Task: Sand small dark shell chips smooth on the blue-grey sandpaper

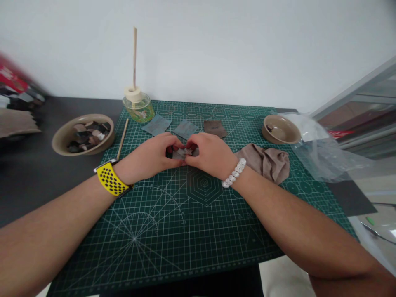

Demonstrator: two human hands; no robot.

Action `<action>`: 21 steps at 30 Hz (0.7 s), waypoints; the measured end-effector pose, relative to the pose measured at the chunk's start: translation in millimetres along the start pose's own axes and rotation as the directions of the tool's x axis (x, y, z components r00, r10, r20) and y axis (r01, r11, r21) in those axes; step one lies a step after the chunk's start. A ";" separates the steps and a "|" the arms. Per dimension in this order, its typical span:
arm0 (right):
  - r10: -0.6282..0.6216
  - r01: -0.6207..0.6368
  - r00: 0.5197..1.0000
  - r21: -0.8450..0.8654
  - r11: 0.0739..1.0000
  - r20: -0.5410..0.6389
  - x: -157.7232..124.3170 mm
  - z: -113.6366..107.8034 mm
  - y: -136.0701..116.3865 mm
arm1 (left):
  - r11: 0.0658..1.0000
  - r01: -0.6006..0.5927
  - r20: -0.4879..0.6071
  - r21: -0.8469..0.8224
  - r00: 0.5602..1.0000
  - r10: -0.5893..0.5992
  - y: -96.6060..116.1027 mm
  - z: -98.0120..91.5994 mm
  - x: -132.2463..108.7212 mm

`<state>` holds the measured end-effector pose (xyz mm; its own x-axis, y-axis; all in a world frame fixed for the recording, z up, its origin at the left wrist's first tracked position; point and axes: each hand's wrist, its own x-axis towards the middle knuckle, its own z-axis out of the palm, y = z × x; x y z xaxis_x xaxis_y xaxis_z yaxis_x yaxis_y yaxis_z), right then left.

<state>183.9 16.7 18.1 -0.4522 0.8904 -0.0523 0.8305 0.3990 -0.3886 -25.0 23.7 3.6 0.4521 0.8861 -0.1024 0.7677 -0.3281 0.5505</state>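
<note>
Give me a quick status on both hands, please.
Left hand and right hand both pinching a small grey piece over the cutting mat. Brown cloth beside right wrist. Nothing blocking.

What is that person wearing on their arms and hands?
By the left hand sits a yellow strap with black holes, like a watch band. By the right hand is a bracelet of white beads. No sleeves or gloves show.

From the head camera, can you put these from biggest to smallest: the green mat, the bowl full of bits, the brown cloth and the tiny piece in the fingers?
1. green mat
2. full bowl and brown cloth: these look about alike, so no ranking
3. tiny piece
</note>
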 end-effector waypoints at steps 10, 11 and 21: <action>-0.061 0.060 0.998 0.031 0.998 0.028 0.1 -1.2 2.1 | 1.000 -0.021 -0.002 -0.013 1.000 0.021 -1.2 0.5 1.0; -0.055 0.054 0.998 0.033 0.998 0.023 0.0 -0.6 2.8 | 1.000 -0.018 0.000 -0.013 1.000 0.018 -1.1 0.6 0.9; -0.024 0.026 0.999 0.054 0.998 -0.032 3.1 5.4 3.3 | 1.000 -0.019 -0.010 -0.003 1.000 0.019 -1.3 1.4 0.1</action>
<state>183.5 19.7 11.7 -0.4615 0.8871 -0.0137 0.7998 0.4093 -0.4392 -25.4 23.7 1.7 0.4622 0.8829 -0.0835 0.7573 -0.3439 0.5552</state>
